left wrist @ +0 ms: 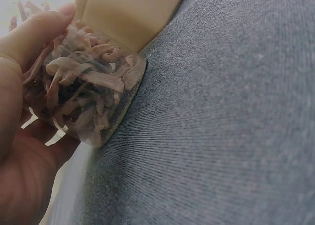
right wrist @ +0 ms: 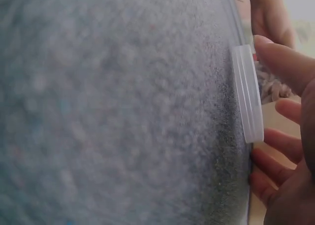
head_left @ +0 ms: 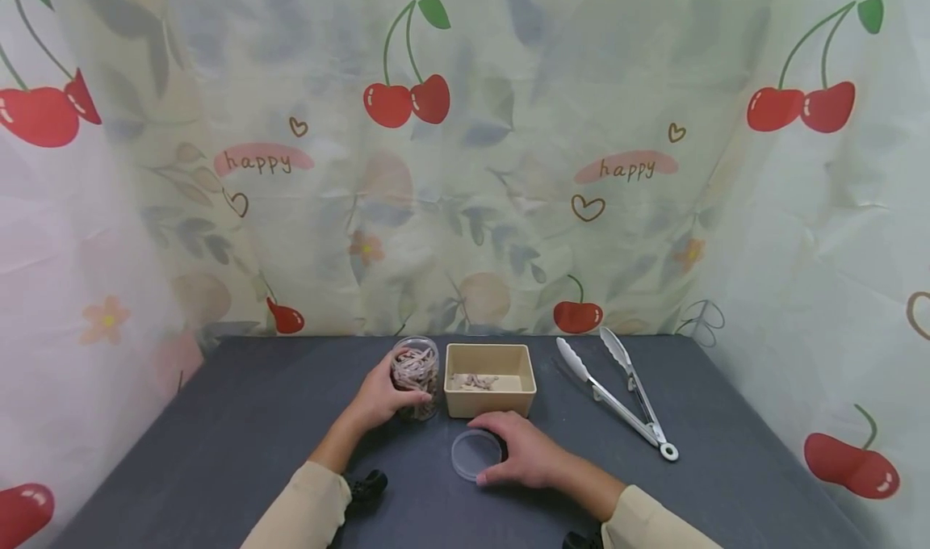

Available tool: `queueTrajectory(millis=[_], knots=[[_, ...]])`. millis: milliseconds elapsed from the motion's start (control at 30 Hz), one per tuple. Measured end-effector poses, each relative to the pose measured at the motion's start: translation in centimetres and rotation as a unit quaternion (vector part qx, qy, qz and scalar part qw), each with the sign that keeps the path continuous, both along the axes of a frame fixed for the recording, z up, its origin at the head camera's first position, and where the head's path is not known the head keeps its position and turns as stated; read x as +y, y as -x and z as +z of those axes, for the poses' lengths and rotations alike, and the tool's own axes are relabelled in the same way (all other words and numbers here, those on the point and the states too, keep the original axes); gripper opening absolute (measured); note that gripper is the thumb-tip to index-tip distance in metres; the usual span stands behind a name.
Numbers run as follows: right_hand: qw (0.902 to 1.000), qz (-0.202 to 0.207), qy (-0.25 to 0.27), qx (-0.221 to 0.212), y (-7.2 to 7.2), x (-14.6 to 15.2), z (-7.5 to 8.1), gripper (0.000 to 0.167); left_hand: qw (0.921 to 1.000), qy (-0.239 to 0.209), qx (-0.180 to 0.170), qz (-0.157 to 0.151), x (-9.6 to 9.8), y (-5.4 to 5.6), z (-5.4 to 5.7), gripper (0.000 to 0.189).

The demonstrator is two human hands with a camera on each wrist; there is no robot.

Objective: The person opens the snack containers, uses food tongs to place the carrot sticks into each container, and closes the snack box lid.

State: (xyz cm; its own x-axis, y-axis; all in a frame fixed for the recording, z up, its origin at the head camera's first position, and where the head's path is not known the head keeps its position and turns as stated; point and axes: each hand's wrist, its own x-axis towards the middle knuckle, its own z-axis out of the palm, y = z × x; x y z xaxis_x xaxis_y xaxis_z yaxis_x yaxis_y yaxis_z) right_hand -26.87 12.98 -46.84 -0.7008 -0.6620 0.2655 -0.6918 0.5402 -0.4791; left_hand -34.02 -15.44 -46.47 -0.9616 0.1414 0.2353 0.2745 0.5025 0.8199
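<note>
My left hand (head_left: pixel 379 394) grips a clear jar (left wrist: pixel 83 82) filled with pale, brownish dried strips. The jar stands on the dark tabletop, thumb on its near side and fingers round its far side. My right hand (head_left: pixel 529 452) is beside a translucent round lid (head_left: pixel 475 454) that lies flat on the table. In the right wrist view, the thumb and spread fingers are around the lid (right wrist: pixel 248 94); whether they touch it I cannot tell. Just right of the jar sits a beige rectangular box (head_left: pixel 488 404) with some of the strips (head_left: pixel 474 382) on its floor.
Metal tongs (head_left: pixel 628 404) lie spread on the right of the table, hinge end toward me. Behind the dark table (head_left: pixel 240 420) and along both sides hang curtains (head_left: pixel 479 210) printed with cherries.
</note>
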Motion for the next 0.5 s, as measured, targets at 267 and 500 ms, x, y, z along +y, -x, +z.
queueTrajectory(millis=[267, 500], knots=[[0.9986, 0.0, -0.048, 0.023, 0.1, -0.7, 0.4, 0.063, 1.0, -0.006, 0.003, 0.001, 0.0, -0.1, 0.1, 0.095], [0.9981, 0.001, -0.062, 0.005, 0.4, -1.3, 2.1, 0.057, 1.0, -0.008, 0.004, -0.003, 0.0, -0.1, 0.1, 0.095]])
